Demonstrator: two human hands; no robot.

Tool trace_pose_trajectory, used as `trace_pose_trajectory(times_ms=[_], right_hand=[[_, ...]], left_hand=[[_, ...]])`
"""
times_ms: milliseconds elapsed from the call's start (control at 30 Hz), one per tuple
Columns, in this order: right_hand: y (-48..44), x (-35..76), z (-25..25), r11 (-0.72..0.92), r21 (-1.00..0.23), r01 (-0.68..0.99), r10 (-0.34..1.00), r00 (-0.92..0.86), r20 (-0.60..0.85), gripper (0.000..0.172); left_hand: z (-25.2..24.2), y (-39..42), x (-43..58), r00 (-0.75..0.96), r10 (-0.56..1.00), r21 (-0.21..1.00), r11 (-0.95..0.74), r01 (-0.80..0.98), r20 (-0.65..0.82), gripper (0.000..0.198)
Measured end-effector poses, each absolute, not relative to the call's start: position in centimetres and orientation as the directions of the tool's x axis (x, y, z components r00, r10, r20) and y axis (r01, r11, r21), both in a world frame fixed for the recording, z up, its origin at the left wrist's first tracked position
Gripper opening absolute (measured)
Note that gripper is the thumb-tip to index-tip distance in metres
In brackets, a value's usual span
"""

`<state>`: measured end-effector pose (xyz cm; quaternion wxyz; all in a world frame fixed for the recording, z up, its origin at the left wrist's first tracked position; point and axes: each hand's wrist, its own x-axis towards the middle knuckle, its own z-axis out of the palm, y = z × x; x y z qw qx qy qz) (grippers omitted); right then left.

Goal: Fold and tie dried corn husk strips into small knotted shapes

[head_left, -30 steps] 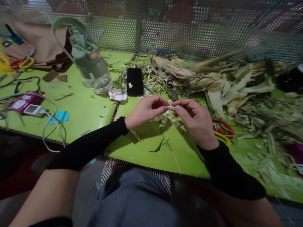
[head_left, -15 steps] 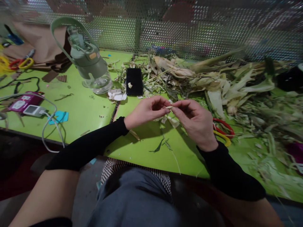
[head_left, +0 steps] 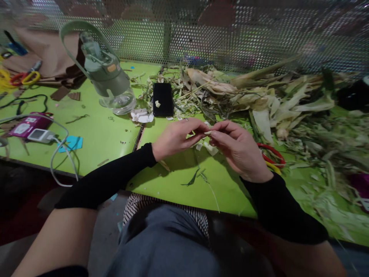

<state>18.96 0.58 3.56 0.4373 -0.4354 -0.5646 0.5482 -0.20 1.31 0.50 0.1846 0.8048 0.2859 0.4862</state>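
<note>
Between my fingertips is a small pale strip of corn husk (head_left: 208,132), pinched from both sides above the green table (head_left: 184,173). My left hand (head_left: 180,136) holds its left end with thumb and fingers closed. On the other end, my right hand (head_left: 240,148) pinches with thumb and forefinger. The strip is mostly covered by the fingers, so its full shape is hidden. Small pale husk scraps (head_left: 211,148) lie on the table just under the hands. Beside my right hand rest scissors with red and yellow handles (head_left: 272,156), partly covered by that hand.
Dried corn husks (head_left: 268,104) are heaped along the back and right. A black phone (head_left: 163,100) lies ahead, beside a green water bottle (head_left: 108,77). At left are a purple device (head_left: 31,125) with a white cable and brown fabric (head_left: 54,50). A perforated metal screen (head_left: 201,42) stands behind.
My right hand has turned slightly and its wrist has shifted a little to the right. The fingers of both hands have adjusted around the husk strip, still close together.
</note>
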Motion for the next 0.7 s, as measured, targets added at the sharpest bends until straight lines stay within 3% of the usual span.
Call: trace_pose_trajectory(times_ms=[100,233,300,400,500,700], right_hand=[[0.69,18.95,3.32,0.085,-0.996,0.027,0.970,-0.231,0.076,0.018],[0.78,19.21,2.78,0.322,-0.929,0.180,0.929,-0.251,0.274,0.015],[0.68,19.36,2.67,0.463,-0.841,0.280,0.878,-0.275,0.392,0.012],[0.47,19.47,2.76,0.658,-0.600,0.454,0.750,-0.324,0.577,0.004],[0.43,19.48,2.92,0.743,-0.391,0.543,0.636,-0.390,0.666,0.006],[0.60,19.41,3.04,0.775,-0.284,0.565,0.576,-0.447,0.684,0.005]], left_hand=[[0.58,1.26,-0.26,0.373,0.612,0.513,-0.790,0.336,0.698,0.019],[0.82,1.21,-0.17,0.339,0.623,0.523,-0.780,0.344,0.705,0.027],[0.90,1.21,-0.13,0.322,0.630,0.540,-0.775,0.328,0.707,0.028],[0.94,1.22,-0.14,0.317,0.657,0.585,-0.753,0.300,0.684,0.025],[0.95,1.17,-0.21,0.323,0.702,0.644,-0.711,0.282,0.634,0.020],[1.09,0.87,-0.10,0.345,0.748,0.712,-0.656,0.251,0.568,0.020]])
